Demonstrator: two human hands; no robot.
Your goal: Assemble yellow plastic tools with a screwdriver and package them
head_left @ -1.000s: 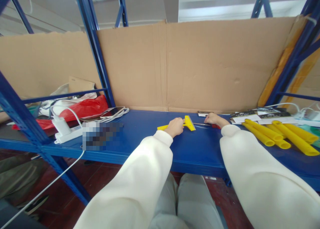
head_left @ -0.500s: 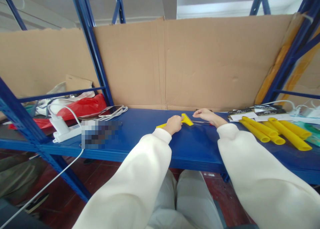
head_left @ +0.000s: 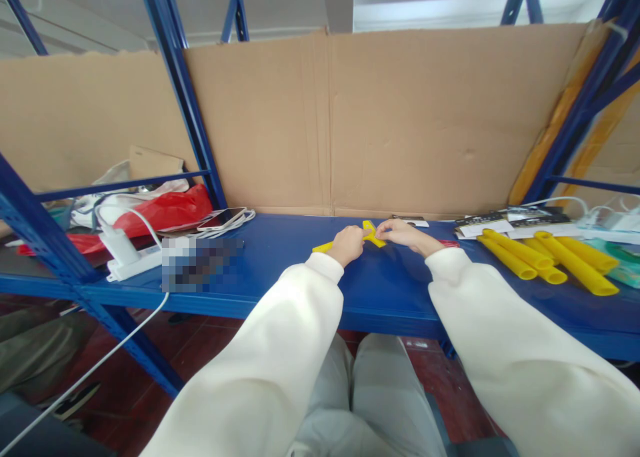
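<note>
My left hand (head_left: 349,245) is wrapped around the handle of a yellow scraper-like tool (head_left: 371,231) with a wide, T-shaped head. The handle's end pokes out to the left of the fist, and the head shows just past the fingers. My right hand (head_left: 401,234) is at the right side of that head, its thumb and fingertips pinched together. Whatever the pinch holds is too small to make out. By the right wrist lies a red object (head_left: 449,243), which looks like a handle and is partly hidden by the sleeve.
Several yellow tubes (head_left: 580,265) lie on the blue shelf (head_left: 280,257) at right, before black-and-white printed packets (head_left: 540,225). A small card (head_left: 411,221) lies behind my right hand. At left are a white power strip (head_left: 133,267), cables and a red bag (head_left: 167,212). Cardboard (head_left: 400,124) walls the back.
My right hand has moved left to the tool's head. The thin metal shaft seen beside it no longer shows, and the red object appears farther right. My left hand keeps its grip.
</note>
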